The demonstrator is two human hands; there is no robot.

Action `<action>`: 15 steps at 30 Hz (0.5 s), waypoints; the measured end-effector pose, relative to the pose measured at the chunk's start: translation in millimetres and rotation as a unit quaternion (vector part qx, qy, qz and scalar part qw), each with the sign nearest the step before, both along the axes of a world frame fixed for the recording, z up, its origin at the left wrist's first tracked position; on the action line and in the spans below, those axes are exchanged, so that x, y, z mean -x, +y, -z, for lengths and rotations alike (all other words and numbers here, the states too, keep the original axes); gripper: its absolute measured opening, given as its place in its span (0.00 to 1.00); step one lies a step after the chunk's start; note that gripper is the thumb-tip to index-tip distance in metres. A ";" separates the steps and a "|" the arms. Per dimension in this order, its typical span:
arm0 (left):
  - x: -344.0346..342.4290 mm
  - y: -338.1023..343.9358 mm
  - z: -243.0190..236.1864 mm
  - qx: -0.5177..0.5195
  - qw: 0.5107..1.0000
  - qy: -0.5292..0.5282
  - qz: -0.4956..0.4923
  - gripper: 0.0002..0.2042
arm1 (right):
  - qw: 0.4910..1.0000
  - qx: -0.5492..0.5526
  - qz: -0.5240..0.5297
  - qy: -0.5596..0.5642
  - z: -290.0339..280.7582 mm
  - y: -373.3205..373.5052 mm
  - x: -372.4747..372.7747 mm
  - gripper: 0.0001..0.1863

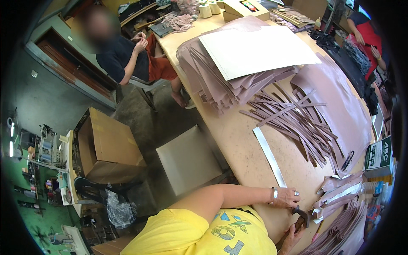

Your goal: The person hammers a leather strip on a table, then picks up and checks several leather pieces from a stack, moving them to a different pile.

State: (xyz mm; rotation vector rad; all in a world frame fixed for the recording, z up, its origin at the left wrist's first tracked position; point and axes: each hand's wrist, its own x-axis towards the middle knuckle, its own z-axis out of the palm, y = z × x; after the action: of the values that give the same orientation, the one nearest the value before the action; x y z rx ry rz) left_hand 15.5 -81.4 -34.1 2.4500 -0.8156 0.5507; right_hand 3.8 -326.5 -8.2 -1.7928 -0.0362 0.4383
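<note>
My left hand (pixel 289 197), with a ring and a bracelet at the wrist, is at the near end of a long white strip (pixel 268 153) on the table. Its fingers are bent, and what they hold is hidden. Just below it, my right hand (pixel 291 240) is closed around a dark, curved tool with a brown part (pixel 302 216); its exact kind is too small to tell. Beside my hands on the right lie brown and white strips (pixel 335 197). Farther off is a loose heap of narrow brown strips (pixel 297 123).
A stack of brown sheets (pixel 199 76) with a white board (pixel 259 49) on top fills the far table. A green-and-white box (pixel 378 157) stands at the right edge. A stool (pixel 189 159) and a carton (pixel 112 140) are at left. One person sits far left; another stands far right.
</note>
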 end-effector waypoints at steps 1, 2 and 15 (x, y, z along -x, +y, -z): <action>0.7 0.9 -1.2 0.000 1.000 0.001 -0.001 0.06 | 1.000 0.014 -0.004 -0.026 -5.5 4.2 1.9 0.22; 1.3 0.9 -1.9 -0.001 1.000 0.002 -0.001 0.06 | 0.998 0.029 -0.007 -0.052 -11.8 9.0 3.9 0.22; 1.4 3.6 -1.9 -0.009 0.998 0.055 0.022 0.05 | 0.996 0.043 -0.002 -0.072 -8.8 -0.8 3.6 0.25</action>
State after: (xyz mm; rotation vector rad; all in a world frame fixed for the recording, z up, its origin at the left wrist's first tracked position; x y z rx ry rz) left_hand 14.1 -77.8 -32.2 2.4495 -0.8301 0.3897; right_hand 0.2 -327.4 0.6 -1.9081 -0.1234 0.3162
